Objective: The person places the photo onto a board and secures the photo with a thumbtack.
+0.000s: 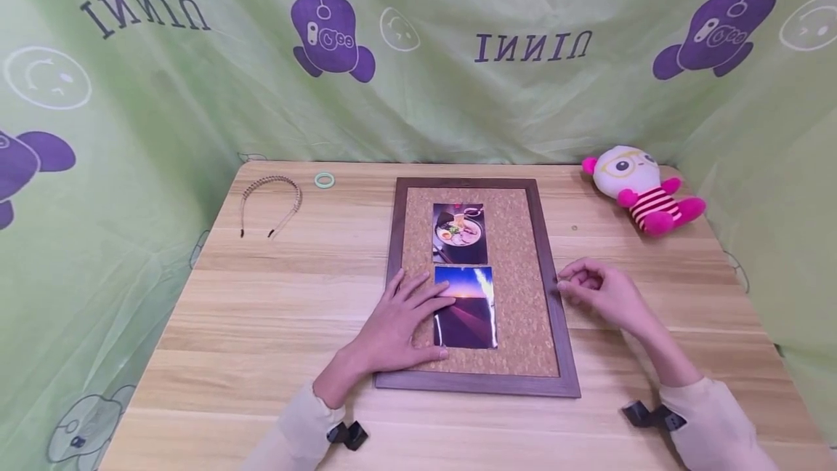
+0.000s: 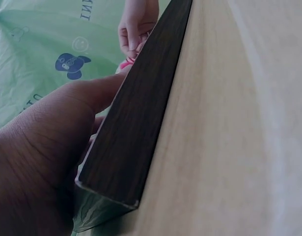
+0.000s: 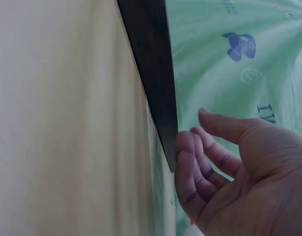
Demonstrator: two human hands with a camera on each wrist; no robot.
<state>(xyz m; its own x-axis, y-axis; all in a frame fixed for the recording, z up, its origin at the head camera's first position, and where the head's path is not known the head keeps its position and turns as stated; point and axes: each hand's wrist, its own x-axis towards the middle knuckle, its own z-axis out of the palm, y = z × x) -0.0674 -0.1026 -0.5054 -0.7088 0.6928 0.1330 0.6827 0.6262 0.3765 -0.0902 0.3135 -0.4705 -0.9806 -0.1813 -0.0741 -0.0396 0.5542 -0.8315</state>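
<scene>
Looks partway done, with a ramen photo [image 1: 460,233] and a sunset photo [image 1: 467,325] in place on the framed corkboard [image 1: 519,296], flat on the table [image 1: 261,311].

Can make out the ramen photo on the far half and the sunset photo on the near half, just apart, roughly down the middle, with bare surface left and right. Cannot confirm any fastening; would judge fixing, if lacking, as the part left. Resting the left hand [image 1: 402,322] across the sunset photo's left side, fingers spread, grasping nothing. Holding the right hand [image 1: 601,293] at the right edge of the brown frame [image 1: 477,383], fingers curled; cannot tell about any small thing pinched there. As for containers, can point only to that frame, bordering both photos.
</scene>
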